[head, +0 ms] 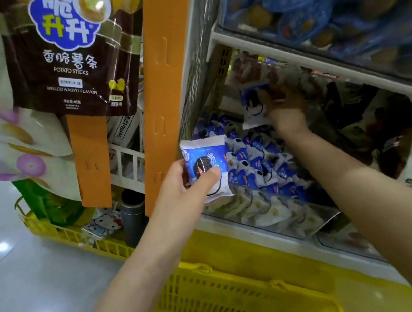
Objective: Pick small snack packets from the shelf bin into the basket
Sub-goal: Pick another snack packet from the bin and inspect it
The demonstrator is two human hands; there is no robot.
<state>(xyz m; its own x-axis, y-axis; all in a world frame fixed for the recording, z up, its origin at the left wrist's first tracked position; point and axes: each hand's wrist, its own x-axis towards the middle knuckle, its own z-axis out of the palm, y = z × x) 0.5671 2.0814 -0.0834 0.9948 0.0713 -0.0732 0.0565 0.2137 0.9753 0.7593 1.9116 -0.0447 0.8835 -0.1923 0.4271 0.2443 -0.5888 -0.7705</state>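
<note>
At frame centre the bin (275, 208) has a tight mouth: orange post (160, 95) on its left, upper shelf (348, 72) low overhead, clear front wall below, snack packets (258, 166) heaped inside. At bottom centre the yellow basket (248, 293) stands open-topped just beneath.

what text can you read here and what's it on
"脆升升" and "香脆薯条": brown potato-stick bag
"POTATO STICKS": same bag
"GRILLED WAGYU FLAVOR": same bag
Too blurred: bag's small print, front snack packet in the left hand, rear snack packet in the right hand, binned packets.

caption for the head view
Left hand holds one blue-and-white snack packet, right hand grips a second packet; yellow plastic basket below
</note>
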